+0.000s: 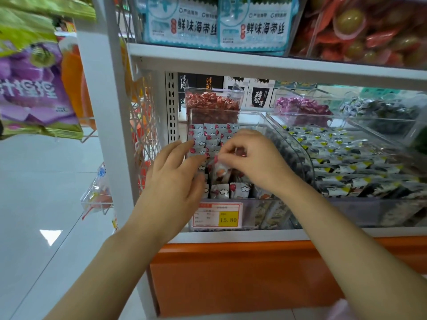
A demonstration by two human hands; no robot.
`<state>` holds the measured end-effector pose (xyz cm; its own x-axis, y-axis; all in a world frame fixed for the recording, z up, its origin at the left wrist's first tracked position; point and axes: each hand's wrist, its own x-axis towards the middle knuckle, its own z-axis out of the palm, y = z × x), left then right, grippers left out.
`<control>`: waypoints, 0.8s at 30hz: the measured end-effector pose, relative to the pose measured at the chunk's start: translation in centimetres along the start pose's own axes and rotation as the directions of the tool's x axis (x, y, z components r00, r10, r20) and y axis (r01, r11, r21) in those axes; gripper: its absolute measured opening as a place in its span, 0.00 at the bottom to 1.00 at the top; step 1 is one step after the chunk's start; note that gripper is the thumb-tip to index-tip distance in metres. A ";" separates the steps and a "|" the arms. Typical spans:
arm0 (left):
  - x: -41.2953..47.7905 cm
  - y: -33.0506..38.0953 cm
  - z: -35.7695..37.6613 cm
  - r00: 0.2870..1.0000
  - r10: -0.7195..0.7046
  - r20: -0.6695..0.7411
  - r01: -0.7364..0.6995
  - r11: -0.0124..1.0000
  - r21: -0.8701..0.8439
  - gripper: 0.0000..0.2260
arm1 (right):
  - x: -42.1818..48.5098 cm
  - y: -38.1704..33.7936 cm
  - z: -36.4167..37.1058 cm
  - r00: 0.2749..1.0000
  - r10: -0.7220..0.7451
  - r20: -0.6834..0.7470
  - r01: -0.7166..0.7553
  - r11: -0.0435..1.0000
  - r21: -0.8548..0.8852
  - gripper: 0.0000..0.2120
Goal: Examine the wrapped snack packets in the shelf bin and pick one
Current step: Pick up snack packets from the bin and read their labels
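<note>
A clear shelf bin (251, 204) holds several small white snack packets (209, 135) printed with red and cloud marks, stacked in rows. My right hand (251, 160) is over the bin's middle, its thumb and fingers pinching one wrapped packet (220, 170) that hangs tilted above the others. My left hand (178, 172) is at the bin's left side with fingers spread and nearly straight, fingertips touching the packet rows.
A price tag (217, 215) reading 15.80 sits on the bin front. To the right lies a bin of dark seaweed-style packets (342, 162). Behind are bins of red (211, 103) and purple (302, 107) wrapped sweets. A white shelf post (108, 112) stands left.
</note>
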<state>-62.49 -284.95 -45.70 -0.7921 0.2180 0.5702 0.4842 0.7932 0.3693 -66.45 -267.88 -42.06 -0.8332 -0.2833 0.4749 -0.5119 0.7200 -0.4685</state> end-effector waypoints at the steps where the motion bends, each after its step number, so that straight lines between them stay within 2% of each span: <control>1: 0.0 0.1 -0.1 1.000 -0.003 -0.024 0.003 1.000 0.009 0.15 | -0.2 -0.1 -0.5 0.998 0.012 -0.061 -0.007 0.997 0.079 0.04; 6: -0.2 0.6 -0.4 0.990 -0.026 -0.140 0.030 0.999 0.026 0.13 | -2.4 -0.4 -2.5 0.939 0.104 -0.329 0.021 0.935 0.354 0.09; 8: -0.3 0.9 -0.4 0.987 -0.017 -0.157 0.020 1.000 0.016 0.12 | -3.1 -0.3 -3.0 0.909 0.166 -0.382 0.024 0.894 0.447 0.08; 10: -0.5 1.3 -0.3 0.990 -0.029 -0.137 0.027 1.000 -0.012 0.16 | -3.7 -0.1 -3.4 0.889 0.248 -0.385 0.004 0.836 0.548 0.06; 15: -0.3 2.0 -0.2 0.993 -0.059 -0.101 0.043 0.988 -0.151 0.21 | -4.9 -0.2 -2.6 0.877 0.454 -0.161 -0.076 0.459 0.885 0.07; 18: 0.0 2.2 -0.4 0.987 -0.122 -0.103 0.079 0.932 -0.353 0.11 | -5.2 -0.1 -2.3 0.867 0.495 -0.057 -0.111 0.305 0.946 0.06; 21: 0.0 2.2 -0.7 0.948 -0.308 -0.084 0.188 0.753 -0.630 0.09 | -5.4 0.1 -2.4 0.880 0.474 0.032 -0.157 0.227 0.961 0.05; 24: 0.1 1.9 -0.7 0.906 -0.422 -0.043 0.234 0.581 -0.780 0.07 | -5.5 0.2 -2.4 0.880 0.466 0.092 -0.198 0.185 0.963 0.08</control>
<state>-61.37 -283.85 -44.46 -0.9057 -0.1614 0.3920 0.3860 0.0684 0.9200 -61.45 -264.66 -43.02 -0.9910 0.0283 0.1308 -0.1305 -0.4206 -0.8978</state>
